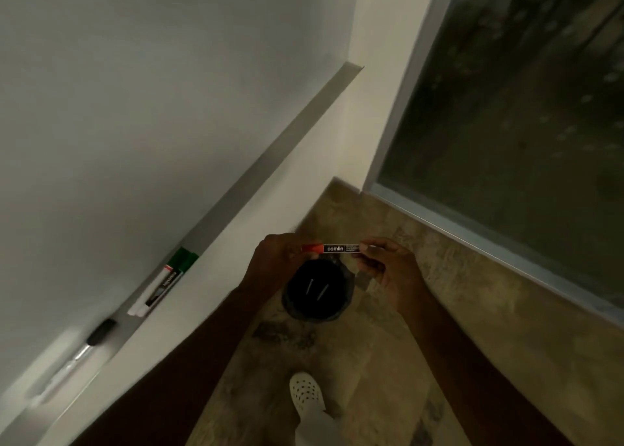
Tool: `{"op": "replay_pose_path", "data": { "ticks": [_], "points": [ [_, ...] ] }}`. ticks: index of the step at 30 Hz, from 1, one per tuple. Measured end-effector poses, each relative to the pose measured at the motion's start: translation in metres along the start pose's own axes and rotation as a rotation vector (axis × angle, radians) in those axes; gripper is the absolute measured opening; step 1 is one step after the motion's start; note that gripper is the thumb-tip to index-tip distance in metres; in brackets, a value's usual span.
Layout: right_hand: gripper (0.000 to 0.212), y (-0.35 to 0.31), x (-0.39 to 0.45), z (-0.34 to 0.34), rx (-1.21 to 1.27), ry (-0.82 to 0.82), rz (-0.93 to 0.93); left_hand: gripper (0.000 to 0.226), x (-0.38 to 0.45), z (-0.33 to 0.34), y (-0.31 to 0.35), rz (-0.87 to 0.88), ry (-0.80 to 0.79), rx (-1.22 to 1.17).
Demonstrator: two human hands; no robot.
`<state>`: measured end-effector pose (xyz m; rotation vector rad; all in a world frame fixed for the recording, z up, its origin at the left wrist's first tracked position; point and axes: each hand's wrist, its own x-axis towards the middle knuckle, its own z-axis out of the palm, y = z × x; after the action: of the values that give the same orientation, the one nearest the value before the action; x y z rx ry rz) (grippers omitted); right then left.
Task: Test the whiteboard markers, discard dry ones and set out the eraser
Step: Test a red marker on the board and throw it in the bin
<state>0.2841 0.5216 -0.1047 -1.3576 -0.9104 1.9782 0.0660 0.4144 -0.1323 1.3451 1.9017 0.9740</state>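
Both hands hold one red marker (332, 248) out in front of the body, above a dark round bin (317, 292) that stands on the mottled floor (422, 344). The left hand (275, 263) is curled closed around the red cap end, its fingers folded over the tip so the very end is hidden. The right hand (388, 270) pinches the other end between thumb and fingertips, the remaining fingers loosely bent. The marker lies level — its long axis runs left to right across the view, red cap toward the left hand, black label with the printed word "camlin" facing up.

Inside the bin two thin pale sticks (317, 288) lie side by side; what they are cannot be told.

On the whiteboard (135, 91) ledge (236, 189), toward its near end, rest two green-capped markers (169, 278) pressed together, both lying along the ledge with their caps toward its far end. Closer to the near end lies one more marker with a black cap (101, 331), blurred, also lengthwise, its pale body (60, 374) pointing toward the near corner. That makes four markers in sight — one in the hands, three on the ledge.

One white perforated shoe (306, 391) shows on the floor below the bin, and a dark window (523, 108) fills the right side.
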Motion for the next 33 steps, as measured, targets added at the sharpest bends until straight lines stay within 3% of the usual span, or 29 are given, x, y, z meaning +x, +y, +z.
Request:
{"op": "replay_pose_path", "data": {
  "ticks": [3,6,12,14,17,20,22,25,33],
  "points": [
    [0.013,0.036,0.038,-0.012,-0.003,0.040,0.051,0.056,0.013,0.027,-0.034,-0.055,-0.017,-0.052],
    [0.009,0.070,0.075,-0.021,-0.006,0.082,0.098,0.024,0.023,0.047,-0.050,-0.099,-0.040,-0.073],
    [0.009,0.121,0.120,-0.031,-0.051,0.080,0.139,0.037,0.033,0.081,-0.110,-0.158,-0.066,-0.102],
    [0.018,0.132,0.130,-0.034,-0.036,0.077,0.158,0.056,0.036,0.091,-0.133,-0.150,-0.103,-0.011],
    [0.032,0.146,0.141,-0.047,-0.099,0.202,0.243,0.092,0.032,0.091,-0.151,-0.083,-0.189,0.144],
    [0.039,0.157,0.140,-0.062,-0.231,0.315,0.320,0.096,0.016,0.086,-0.149,-0.116,-0.127,0.149],
    [0.053,0.160,0.134,-0.062,-0.424,0.349,0.270,0.096,0.004,0.082,-0.145,-0.131,-0.073,0.151],
    [0.065,0.151,0.112,-0.039,-0.784,0.263,0.147,0.097,-0.010,0.070,-0.128,-0.194,-0.060,0.107],
    [0.073,0.090,0.048,0.065,-1.045,0.081,-0.224,0.096,-0.042,0.005,-0.057,-0.253,0.098,0.032]
  ]
}}
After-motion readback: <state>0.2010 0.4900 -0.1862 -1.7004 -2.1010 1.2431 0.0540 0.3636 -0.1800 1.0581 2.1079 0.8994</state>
